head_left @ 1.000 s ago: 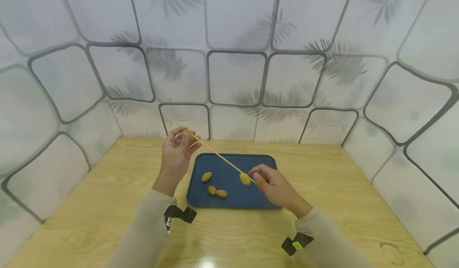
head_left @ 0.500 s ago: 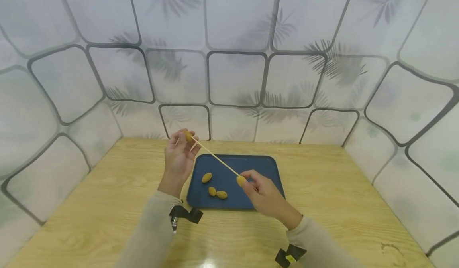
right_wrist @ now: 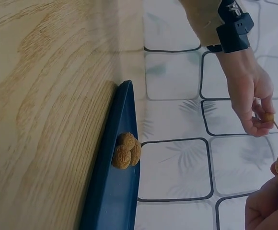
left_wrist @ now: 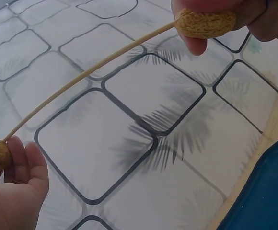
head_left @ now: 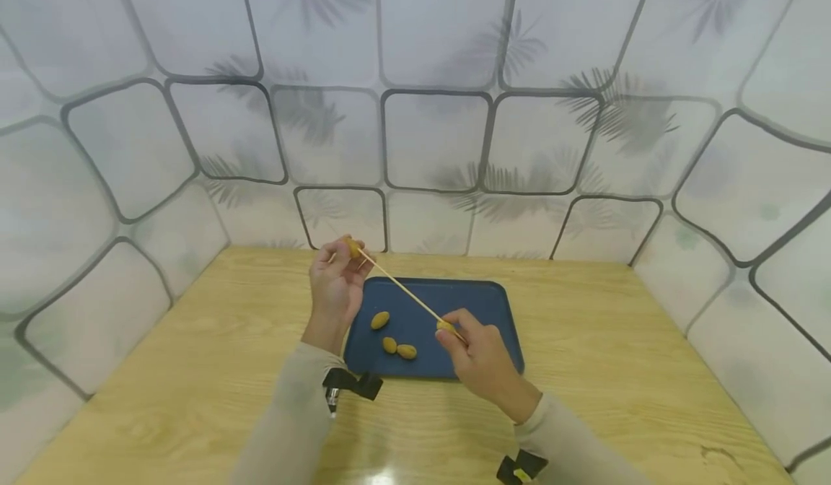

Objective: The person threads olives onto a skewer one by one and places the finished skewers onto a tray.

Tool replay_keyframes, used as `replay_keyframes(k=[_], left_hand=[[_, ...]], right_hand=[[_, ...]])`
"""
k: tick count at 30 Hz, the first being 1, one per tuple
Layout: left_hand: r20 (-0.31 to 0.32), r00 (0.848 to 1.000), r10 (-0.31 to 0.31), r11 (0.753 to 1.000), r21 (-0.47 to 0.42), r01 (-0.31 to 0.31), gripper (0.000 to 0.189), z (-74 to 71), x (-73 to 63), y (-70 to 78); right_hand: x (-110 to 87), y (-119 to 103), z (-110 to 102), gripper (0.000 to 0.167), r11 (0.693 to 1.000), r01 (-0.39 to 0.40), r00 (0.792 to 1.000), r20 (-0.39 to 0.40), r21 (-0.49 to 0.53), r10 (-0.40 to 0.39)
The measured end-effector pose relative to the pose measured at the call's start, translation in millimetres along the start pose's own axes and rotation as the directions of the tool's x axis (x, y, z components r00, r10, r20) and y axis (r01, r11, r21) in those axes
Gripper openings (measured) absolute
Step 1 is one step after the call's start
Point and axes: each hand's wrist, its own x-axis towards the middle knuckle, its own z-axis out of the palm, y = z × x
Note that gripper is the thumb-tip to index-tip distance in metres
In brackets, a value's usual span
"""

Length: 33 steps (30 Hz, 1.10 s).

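Observation:
A thin wooden skewer (head_left: 402, 288) slants between both hands above the tray. My left hand (head_left: 334, 290), raised at the upper left, pinches a wrinkled yellow-brown date (left_wrist: 2, 155) at the skewer's far end. Thumb and fingers of my right hand (head_left: 483, 355) grip a second date (left_wrist: 206, 23) near the skewer's lower end, where a short bit of stick shows past it in the head view. Below, a blue tray (head_left: 448, 294) carries more loose dates: one date (head_left: 379, 320) lies alone, and two dates (head_left: 398, 348) touch nearer its front.
The tray sits on a light wood table (head_left: 195, 369). A patterned curtain-like wall (head_left: 435, 138) encloses the table at the back and both sides. A black camera mount (head_left: 353, 382) is strapped to the left wrist, another mount (head_left: 521, 465) to the right.
My right hand has shifted from the stick's tail up onto the lower date, its fingers now around it. My left hand has moved slightly to the right, still pinching the upper date.

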Motion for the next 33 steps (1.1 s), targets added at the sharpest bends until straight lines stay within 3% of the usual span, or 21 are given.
replay_keyframes(k=[7,12,17,21,26,33], left_hand=[[-0.007,1.0,0.008,0.998,0.07,-0.008,0.016,-3.5,-1.2,1.6],[0.069,0.997,0.028,0.995,0.089,-0.034,0.015,-5.5,-3.4,2.6],[0.144,0.989,0.022,0.994,0.103,-0.037,0.021,-4.8,-4.8,0.8],[0.126,0.992,0.022,0.994,0.108,-0.036,0.022,-3.5,-4.7,0.7],[0.089,0.996,0.027,0.993,0.116,-0.037,0.019,-2.8,-3.7,2.3],[0.112,0.993,0.037,0.989,0.136,-0.052,0.017,-6.7,-1.9,7.9]], right_hand=[[2.1,5.4,0.0,0.01,1.0,0.012,1.0,-0.012,0.026,-0.012],[1.9,13.0,-5.8,0.006,0.999,-0.026,1.0,0.015,0.034,0.025],[1.2,16.7,-11.6,0.009,0.999,-0.035,0.999,-0.012,0.032,0.035],[2.0,16.7,-12.2,0.013,0.999,-0.021,0.999,-0.024,0.041,0.022],[1.8,14.0,-12.3,0.01,0.998,-0.029,1.0,0.013,0.058,0.028],[-1.8,13.0,-13.5,0.014,0.997,-0.079,0.997,0.011,0.007,0.079]])
